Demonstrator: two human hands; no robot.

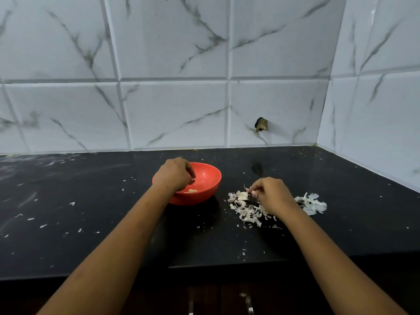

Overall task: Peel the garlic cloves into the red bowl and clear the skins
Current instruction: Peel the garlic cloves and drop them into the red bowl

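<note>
- Fingers (190,176) of the left hand (173,173) curl down inside the red bowl (211,178), a pale speck at their tips; whether they hold it cannot be told.
- Fingers (256,189) of the right hand (271,194) pinch a small pale piece (251,191) at the far edge of the skin pile (247,211); clove or husk, it is unclear.
- Peeled garlic (192,190), small and cream-coloured, lies in the bottom of the bowl, which stands on the black tabletop (91,201) just left of the skins.
- The likely mishap: a husk clinging to the fingers may fall into the bowl along with a clove.
- The left wrist sits over the bowl's near rim, so a downward press could tip it.
- The skins look papery and light, and a sweep of the right forearm could scatter them off the front edge.
- A second heap (311,203) lies beyond the right wrist, with flecks strewn widely, easy to miss when clearing.
</note>
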